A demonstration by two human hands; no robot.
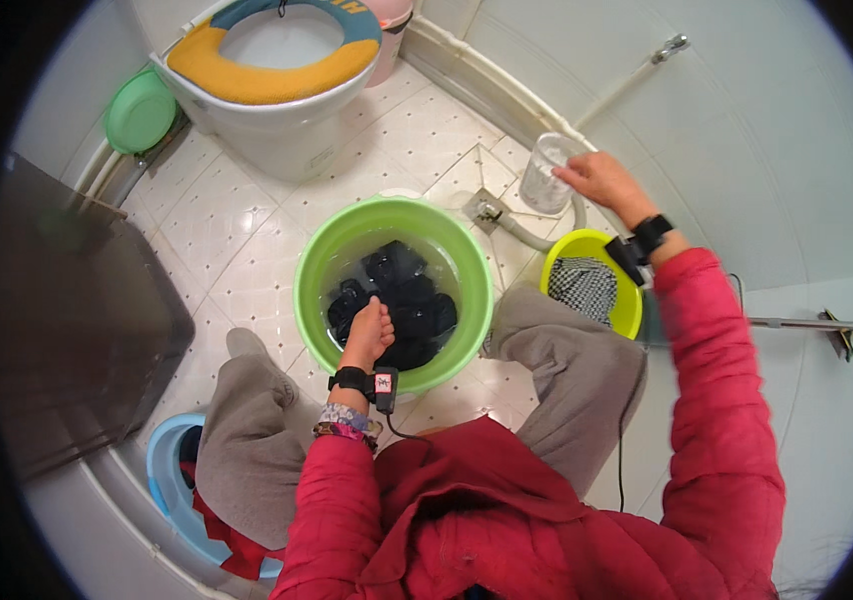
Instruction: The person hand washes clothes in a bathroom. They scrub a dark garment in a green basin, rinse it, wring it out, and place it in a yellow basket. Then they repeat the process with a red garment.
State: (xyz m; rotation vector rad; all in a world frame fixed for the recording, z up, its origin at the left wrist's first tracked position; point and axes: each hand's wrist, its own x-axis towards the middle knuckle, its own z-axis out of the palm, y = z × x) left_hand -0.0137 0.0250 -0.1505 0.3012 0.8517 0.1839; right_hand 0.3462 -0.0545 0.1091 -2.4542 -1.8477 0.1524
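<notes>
A green plastic basin [480, 277] stands on the floor between my knees, with dark wet cloth [415, 315] lying in its water. Over its lower left part is my left hand [372, 330], fingers curled; whether it grips any of the cloth cannot be made out. Off to the right, my right hand [599, 184] is at the rim of a clear plastic container [541, 180] with white matter in it, the fingers pinched on or over its edge. Below that hand, a yellow-green basin [633, 315] holds a black-and-white checked cloth [584, 289].
A floor drain [484, 210] with a grey hose [528, 236] lies right of the green basin. A toilet [284, 135] with a padded seat cover stands ahead. A blue basin [164, 457] with red cloth is by my left leg, near a dark panel [89, 315]. A thin cable hangs at my right.
</notes>
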